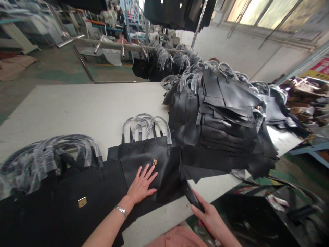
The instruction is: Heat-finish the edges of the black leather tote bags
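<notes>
My left hand lies flat with spread fingers on the front of a black leather handbag panel, just below its small gold lock plate. Plastic-wrapped handles stand up from its top edge. At the panel's right side, my right hand is closed around a long, flat black tool. Its far end meets the panel's edge; I cannot make out its exact kind. To the left, another black bag panel with a gold plate and a bunch of wrapped handles overlaps the worked one.
A tall stack of black bag panels with wrapped handles rises at the right of the white table. Beyond the far edge stands a metal rack hung with more bags. A black bin-like container is at lower right.
</notes>
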Tool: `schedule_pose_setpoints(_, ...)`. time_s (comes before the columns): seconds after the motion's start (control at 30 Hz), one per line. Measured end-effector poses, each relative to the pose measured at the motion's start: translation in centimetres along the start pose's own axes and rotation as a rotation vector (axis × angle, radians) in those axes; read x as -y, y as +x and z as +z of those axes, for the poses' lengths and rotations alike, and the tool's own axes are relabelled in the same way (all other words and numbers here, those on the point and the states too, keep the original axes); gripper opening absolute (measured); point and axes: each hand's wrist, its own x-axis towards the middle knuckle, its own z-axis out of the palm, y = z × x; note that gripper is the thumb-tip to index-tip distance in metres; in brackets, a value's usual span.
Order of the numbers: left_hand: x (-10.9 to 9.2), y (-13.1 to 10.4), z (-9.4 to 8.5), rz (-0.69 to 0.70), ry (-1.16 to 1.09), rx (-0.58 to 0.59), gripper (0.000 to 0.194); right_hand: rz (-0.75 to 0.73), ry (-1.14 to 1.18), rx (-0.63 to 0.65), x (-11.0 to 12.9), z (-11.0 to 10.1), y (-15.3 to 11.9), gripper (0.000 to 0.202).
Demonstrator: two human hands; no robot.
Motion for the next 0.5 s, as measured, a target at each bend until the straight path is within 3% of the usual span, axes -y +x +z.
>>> schedule_pose_setpoints(0.1, -0.1, 0.0, -0.2, -0.006, -0.002, 0.014, 0.074, 0.011, -0.007, -0.040, -0.9, -1.7, -0.6, 0.071)
schedule_pose_setpoints(0.23, -0.2, 0.1, -0.4, -0.016, -0.004, 0.016, 0.074, -0.045, -0.075, 0.005, -1.5, -3.2, -2.6, 0.065)
schedule_pose_setpoints(0.4, -0.4, 0.1, -0.1, -0.023, 0.000, 0.011, 0.074, -0.059, -0.039, 0.134, -1.3, -0.9, -2.8, 0.059)
schedule_pose_setpoints(0.5, -0.7, -0.1, 0.2, -0.036, 0.007, -0.004, 0.073, -0.016, 0.029, 0.054, -1.3, -0.1, -1.9, 0.065)
